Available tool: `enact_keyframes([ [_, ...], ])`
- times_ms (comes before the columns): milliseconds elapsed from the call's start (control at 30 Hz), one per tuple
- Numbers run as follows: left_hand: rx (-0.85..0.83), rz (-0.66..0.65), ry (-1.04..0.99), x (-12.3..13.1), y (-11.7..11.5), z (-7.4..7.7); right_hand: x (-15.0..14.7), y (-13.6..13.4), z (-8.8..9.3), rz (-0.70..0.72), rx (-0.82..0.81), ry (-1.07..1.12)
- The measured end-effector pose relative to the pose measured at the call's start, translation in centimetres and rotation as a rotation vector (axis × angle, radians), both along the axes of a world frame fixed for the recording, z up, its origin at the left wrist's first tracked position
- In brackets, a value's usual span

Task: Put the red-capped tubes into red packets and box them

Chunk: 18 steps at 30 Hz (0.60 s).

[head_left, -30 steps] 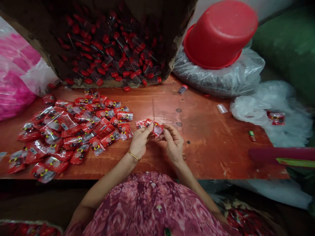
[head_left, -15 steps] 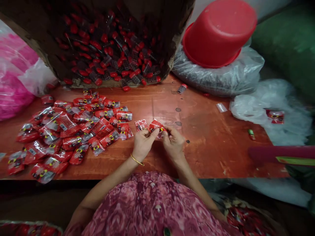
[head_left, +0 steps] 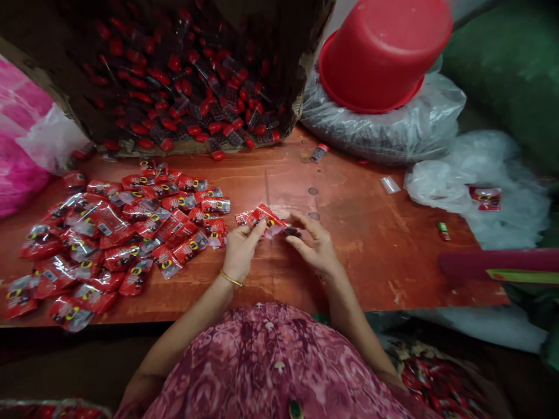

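Note:
My left hand (head_left: 242,247), with a gold bangle at the wrist, pinches a printed red plastic packet (head_left: 267,219) between thumb and fingers. Another flat red packet (head_left: 243,217) lies partly behind it on the table. Just right of the pinched packet, my right hand (head_left: 318,247) has its thumb and fingers curved around a small dark-filled tube (head_left: 292,231); a red end seems to point at the packet. Further left spreads a heap of similar red packets (head_left: 117,233), many looking filled.
An open cardboard box (head_left: 301,96) behind holds many red-capped tubes. One such tube (head_left: 319,152) lies on the wooden table (head_left: 367,244). A red tub (head_left: 384,58) sits upside down on a filled plastic bag (head_left: 371,137). Pink bags (head_left: 21,169) stand left.
My hands have moved apart, the right one opening wider around the dark tube. The left still pinches the packet, slightly further left. The whole view has shifted a little.

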<state>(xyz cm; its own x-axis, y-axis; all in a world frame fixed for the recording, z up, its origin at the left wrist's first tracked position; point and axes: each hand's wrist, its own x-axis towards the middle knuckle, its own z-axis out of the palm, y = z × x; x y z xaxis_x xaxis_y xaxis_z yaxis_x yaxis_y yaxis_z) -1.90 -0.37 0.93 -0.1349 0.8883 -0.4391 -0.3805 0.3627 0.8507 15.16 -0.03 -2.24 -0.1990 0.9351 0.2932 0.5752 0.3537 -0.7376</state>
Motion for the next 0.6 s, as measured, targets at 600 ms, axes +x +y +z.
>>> enact_keyframes([
  [600,-0.183,0.018,-0.143,-1.8,0.9,0.2,1.3,-1.3,-2.0,-0.105,-0.135,0.055],
])
